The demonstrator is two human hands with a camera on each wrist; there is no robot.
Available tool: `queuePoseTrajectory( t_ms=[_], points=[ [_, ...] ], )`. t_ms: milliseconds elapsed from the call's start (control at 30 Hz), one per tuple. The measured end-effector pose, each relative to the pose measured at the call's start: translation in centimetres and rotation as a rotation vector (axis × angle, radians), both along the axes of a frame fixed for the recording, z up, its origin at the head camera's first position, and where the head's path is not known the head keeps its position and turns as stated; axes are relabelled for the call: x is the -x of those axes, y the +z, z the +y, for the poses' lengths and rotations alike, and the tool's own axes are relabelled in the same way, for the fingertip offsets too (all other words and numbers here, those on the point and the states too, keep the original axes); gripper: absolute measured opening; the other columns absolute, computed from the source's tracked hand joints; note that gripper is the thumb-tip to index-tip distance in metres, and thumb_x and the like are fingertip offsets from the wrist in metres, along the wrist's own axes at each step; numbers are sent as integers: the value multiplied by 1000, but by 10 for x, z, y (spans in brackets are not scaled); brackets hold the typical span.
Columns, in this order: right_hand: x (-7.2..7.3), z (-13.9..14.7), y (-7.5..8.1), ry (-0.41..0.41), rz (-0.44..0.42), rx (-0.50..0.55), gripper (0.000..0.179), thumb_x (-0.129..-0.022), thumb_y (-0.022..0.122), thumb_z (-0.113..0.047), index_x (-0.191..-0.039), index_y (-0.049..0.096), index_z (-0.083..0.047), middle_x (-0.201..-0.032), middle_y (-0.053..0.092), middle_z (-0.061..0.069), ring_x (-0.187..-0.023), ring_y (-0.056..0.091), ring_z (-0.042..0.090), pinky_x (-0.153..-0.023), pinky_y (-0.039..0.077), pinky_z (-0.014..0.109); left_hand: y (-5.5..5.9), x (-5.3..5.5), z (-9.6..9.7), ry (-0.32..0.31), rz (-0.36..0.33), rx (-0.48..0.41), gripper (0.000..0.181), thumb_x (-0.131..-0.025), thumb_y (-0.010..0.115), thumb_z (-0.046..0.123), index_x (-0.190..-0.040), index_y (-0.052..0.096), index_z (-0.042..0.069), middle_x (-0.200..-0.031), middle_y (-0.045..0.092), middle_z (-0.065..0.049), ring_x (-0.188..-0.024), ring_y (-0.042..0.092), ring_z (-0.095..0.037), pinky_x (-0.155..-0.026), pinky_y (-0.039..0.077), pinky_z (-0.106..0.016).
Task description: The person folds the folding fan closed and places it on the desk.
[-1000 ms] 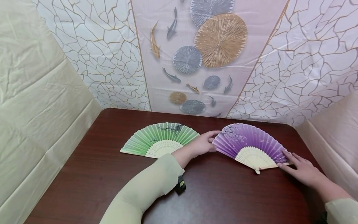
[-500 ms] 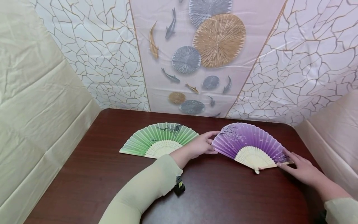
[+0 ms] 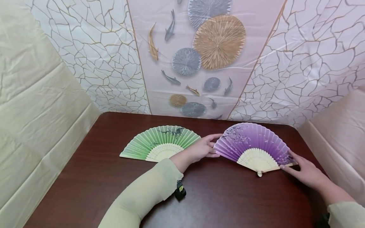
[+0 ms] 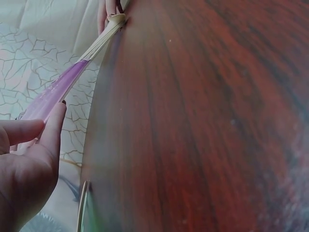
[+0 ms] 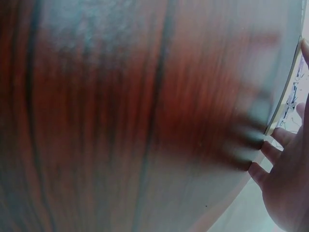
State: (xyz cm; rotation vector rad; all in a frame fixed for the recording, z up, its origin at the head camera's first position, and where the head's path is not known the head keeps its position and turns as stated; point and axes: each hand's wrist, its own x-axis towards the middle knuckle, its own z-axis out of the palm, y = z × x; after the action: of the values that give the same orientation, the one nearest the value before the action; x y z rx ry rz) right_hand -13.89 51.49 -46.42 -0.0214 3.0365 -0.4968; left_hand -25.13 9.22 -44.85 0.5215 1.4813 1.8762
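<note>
A purple folding fan (image 3: 253, 142) with pale ribs and a blossom print is spread open on the right side of the table. My left hand (image 3: 201, 148) pinches its left edge between thumb and fingers; in the left wrist view, that end of the fan (image 4: 55, 92) tilts up off the table. At the fan's right end, my right hand (image 3: 309, 172) holds the outer rib with the thumb in front, and its lower fingertips (image 5: 256, 170) are down at the table. A spread green folding fan (image 3: 159, 142) lies to the left, partly hidden behind my left forearm.
Both fans are on a dark red-brown wooden table (image 3: 228, 196). A patterned cloth (image 3: 216, 47) hangs behind its far edge. Cream cloth walls (image 3: 42, 110) stand to either side. A small black device (image 3: 180, 190) is strapped at the left sleeve.
The purple fan's far edge has risen slightly, with both hands keeping their places on it. The head view has shifted a little. The green fan stays where it lies.
</note>
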Motion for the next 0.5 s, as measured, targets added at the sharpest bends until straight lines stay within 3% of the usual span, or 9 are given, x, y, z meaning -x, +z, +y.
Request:
queuePoseTrajectory(
  t_ms=[300, 500],
  points=[
    [-2, -4, 4, -14, 34, 102, 97, -94, 65, -44, -155, 9, 6, -144, 26, 46, -127, 28, 66, -96, 29, 75, 0, 1, -5, 5, 27, -13, 79, -88, 36, -26, -152, 41, 20, -126, 64, -18, -108, 65, -26, -97, 50, -49],
    [-7, -4, 10, -74, 59, 215, 91, -99, 57, -39, -154, 3, 9, -143, 25, 47, -128, 25, 66, -102, 20, 76, 1, 2, -8, 15, 63, -61, 80, -87, 36, -26, -151, 43, 22, -126, 64, -20, -109, 64, -26, -100, 46, -54]
  ],
)
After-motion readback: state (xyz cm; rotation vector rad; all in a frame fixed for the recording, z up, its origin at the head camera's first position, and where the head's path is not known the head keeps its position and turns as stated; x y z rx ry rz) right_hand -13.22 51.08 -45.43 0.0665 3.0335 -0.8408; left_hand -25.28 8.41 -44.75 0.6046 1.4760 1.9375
